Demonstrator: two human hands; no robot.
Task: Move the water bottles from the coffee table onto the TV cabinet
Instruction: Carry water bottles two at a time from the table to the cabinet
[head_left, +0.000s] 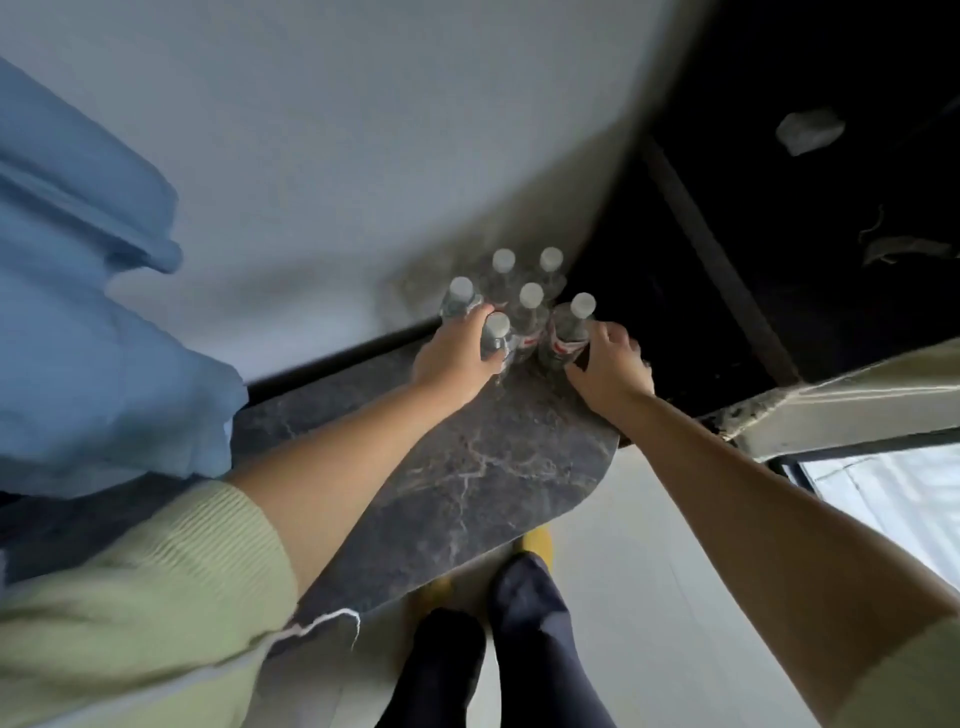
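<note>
- Six bottles (524, 306) stand upright in a tight cluster at the far corner of the dark marble cabinet (467, 467), close to the wall (363, 156). All have white caps on.
- The left hand (457, 353) is at the near-left bottle (497, 338), fingers curled round its body — it looks like a grip, though the picture is blurred.
- The right hand (608, 364) is at the near-right bottle (569, 332), the one with the red label. Its fingers bend against the bottle's side; whether they are really clamped on it I cannot tell.
- I judge the step in hand is setting these two down beside the other four. To do it well: keep each bottle vertical, put the base flat on the stone, then loosen the fingers slowly and pull the hands straight back, so the neighbours are not knocked.
- The bottles are clear plastic — how much water is inside I cannot see from here.
</note>
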